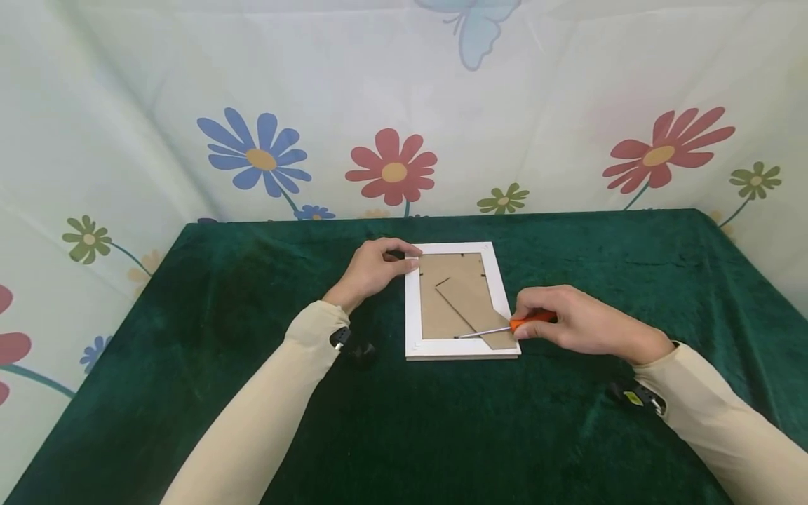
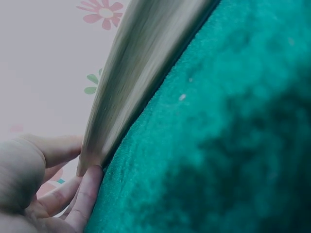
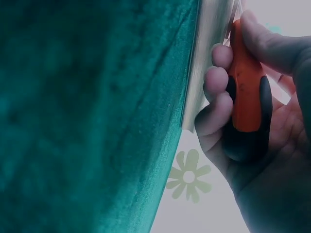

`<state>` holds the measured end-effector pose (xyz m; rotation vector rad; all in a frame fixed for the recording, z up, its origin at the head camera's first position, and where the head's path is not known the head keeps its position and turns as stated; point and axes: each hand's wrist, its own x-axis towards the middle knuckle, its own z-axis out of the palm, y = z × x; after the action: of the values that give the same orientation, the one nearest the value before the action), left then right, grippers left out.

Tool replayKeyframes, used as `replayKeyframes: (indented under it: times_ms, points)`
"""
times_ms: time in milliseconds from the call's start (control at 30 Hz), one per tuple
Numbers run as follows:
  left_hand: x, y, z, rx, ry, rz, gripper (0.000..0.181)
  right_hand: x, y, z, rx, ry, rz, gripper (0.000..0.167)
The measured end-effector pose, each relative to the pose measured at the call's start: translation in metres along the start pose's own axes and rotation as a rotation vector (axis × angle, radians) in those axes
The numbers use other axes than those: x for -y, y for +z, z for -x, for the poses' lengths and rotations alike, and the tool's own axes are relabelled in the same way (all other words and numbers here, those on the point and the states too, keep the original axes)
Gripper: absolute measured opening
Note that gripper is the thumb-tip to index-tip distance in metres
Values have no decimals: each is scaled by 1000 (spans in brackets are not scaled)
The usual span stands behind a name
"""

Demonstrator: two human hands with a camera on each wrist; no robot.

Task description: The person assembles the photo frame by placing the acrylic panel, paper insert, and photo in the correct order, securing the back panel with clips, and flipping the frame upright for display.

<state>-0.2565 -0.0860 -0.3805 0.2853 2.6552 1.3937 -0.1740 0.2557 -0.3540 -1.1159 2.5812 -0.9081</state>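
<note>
A white picture frame (image 1: 413,301) lies face down in the head view, its brown backing board (image 1: 435,315) and fold-out stand (image 1: 467,301) uppermost. Small dark tabs dot the board's edges. With thumb and fingers my left hand (image 1: 372,268) grips the frame's far left corner; the left wrist view shows the fingers on the wooden side (image 2: 131,73). My right hand (image 1: 571,321) holds an orange and black screwdriver (image 3: 249,92) by its handle. Its metal shaft lies low across the stand and board, the tip at the near inner edge, close to a dark tab.
Dark green velvety cloth (image 1: 353,435) covers the table under the frame. A pale curtain (image 1: 328,77) printed with flowers hangs behind and at the sides. Both wrists carry dark straps over beige sleeves (image 1: 265,400).
</note>
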Motion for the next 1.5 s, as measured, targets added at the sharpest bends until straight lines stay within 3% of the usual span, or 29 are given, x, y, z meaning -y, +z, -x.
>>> replayKeyframes:
  times_ms: [500, 1500]
  points:
    - [0, 0, 2, 5, 0, 8, 28, -2, 2, 2, 3, 5, -54, 11]
    - [-2, -1, 3, -1, 0, 9, 29, 0, 0, 0, 7, 24, -47, 6]
